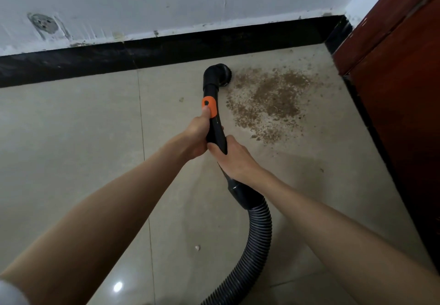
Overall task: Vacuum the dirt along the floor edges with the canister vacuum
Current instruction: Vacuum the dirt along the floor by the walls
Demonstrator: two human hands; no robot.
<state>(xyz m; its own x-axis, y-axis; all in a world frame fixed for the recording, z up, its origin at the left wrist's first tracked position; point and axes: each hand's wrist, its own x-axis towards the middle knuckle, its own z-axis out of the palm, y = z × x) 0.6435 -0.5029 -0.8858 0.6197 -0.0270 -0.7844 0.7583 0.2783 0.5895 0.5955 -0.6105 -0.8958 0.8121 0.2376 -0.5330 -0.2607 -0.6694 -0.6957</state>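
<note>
While both hands grip the vacuum wand, its brush head meets the dirt.
Left hand and right hand clamp the wand; brush head at twelve o'clock, dirt at two o'clock, near the baseboard.

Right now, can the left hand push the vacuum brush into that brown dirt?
Probably yes: the left hand grips the wand, the brush sits at the dirt patch's edge, and only bare floor lies between.
</note>
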